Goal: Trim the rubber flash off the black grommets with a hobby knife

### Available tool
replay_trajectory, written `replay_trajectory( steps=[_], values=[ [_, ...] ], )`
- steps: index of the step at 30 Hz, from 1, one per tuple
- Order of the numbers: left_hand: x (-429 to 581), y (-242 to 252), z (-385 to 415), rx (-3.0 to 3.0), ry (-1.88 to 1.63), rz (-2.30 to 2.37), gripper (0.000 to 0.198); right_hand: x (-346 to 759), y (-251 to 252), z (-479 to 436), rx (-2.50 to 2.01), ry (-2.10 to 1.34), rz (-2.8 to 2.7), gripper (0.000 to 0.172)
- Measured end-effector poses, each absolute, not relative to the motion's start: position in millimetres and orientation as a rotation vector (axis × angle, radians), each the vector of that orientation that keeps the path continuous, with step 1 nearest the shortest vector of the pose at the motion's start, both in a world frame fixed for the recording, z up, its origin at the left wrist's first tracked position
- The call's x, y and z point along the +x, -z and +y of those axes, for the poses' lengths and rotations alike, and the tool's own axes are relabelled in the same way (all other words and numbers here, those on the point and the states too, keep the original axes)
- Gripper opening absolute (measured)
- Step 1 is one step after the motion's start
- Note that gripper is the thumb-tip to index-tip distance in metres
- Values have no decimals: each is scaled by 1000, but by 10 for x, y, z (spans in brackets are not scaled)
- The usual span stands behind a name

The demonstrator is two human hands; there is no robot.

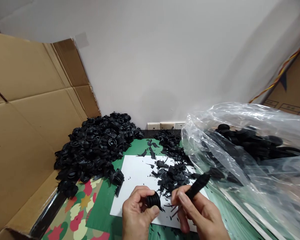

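Observation:
Between the thumb and fingers of my left hand (pixel 138 211) is a small black ribbed rubber part (pixel 153 200), round with several ridges. A thin flap of black material hangs at its right side. My right hand (pixel 197 210), just to the right and apart from the part, grips a dark tool (pixel 198 186) like a pair of tweezers, with a thick black handle and thin tips pointing down left. Both hands are over a white sheet (pixel 137 173). Torn black rubber scraps (pixel 173 175) lie on it, beyond my hands.
A large heap of black ribbed parts (pixel 97 143) stands at the left against a cardboard box (pixel 35 100). At the right, a clear plastic bag (pixel 202 140) holds more black parts. Under the sheet is a green mat (pixel 102 210). Wall sockets (pixel 166 126) are behind.

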State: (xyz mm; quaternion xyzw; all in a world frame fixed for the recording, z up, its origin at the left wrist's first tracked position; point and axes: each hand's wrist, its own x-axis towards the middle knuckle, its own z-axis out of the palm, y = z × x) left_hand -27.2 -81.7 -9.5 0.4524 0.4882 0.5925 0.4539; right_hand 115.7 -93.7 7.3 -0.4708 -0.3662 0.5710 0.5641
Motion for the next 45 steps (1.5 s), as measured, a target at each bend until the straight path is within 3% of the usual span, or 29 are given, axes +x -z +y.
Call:
replay_trajectory(
  steps=[13,20,26,31,34,40,43,45],
  values=[
    [-327,193,-771,1242,-1411,1115,17,967,-89,-913,-1277,-1284,-1217,22],
    [-315,185,-774,1105,-1387,1139,27,994,27,-839,-1270,-1326,-1218,23],
    [-312,8,-758,673,-1085,1027,43,1021,-20,-820,-1103,-1446,-1064,35],
    [-279,-79,-755,477,-1056,993,48,987,-91,-892,-1125,-1286,-1052,25],
    [-229,-95,-763,518,-1051,990,46,927,-133,-936,-1082,-1228,-1124,19],
    [-263,-134,-757,865,-1030,1239,44,954,-50,-909,-1185,-1249,-942,29],
    [-296,-142,-775,1058,-1157,1340,30,985,19,-882,-1178,-1345,-876,36],
    [-282,-158,-801,1150,-1238,1358,42,988,41,-877,-1167,-1395,-835,38]
  ],
)
